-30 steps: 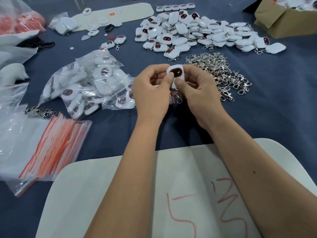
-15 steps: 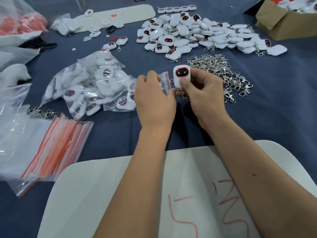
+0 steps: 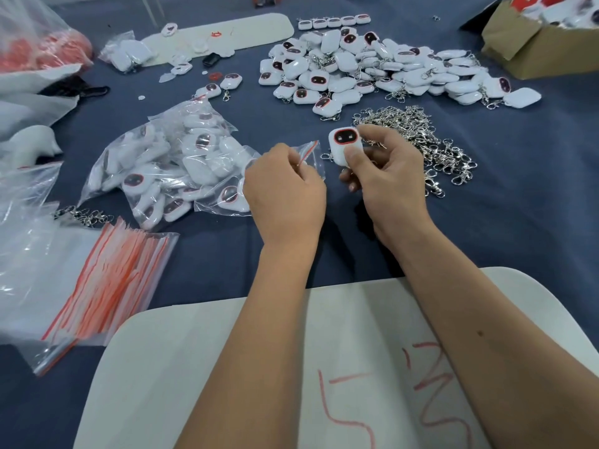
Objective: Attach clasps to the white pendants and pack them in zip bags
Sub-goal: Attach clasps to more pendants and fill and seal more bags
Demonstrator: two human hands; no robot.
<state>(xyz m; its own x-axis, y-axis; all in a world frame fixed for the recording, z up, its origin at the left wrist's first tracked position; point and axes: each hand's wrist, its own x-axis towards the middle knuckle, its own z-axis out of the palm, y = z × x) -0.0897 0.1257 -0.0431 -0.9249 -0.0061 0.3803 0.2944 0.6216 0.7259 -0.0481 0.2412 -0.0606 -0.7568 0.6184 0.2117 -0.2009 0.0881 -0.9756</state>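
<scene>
Right grip (image 3: 385, 170) pinches white pendant (image 3: 344, 147); left grip (image 3: 285, 186) holds zip bag (image 3: 311, 154).

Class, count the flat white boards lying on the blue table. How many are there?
2. The near board, marked in red, lies closest to the person; the far board lies left of the pendant heap. Bags could hide others.

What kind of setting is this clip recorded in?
Probably a small hand-assembly and packing workbench: a heap of white pendants, a pile of loose metal clasps and a stack of empty zip bags on a blue cloth.
</scene>
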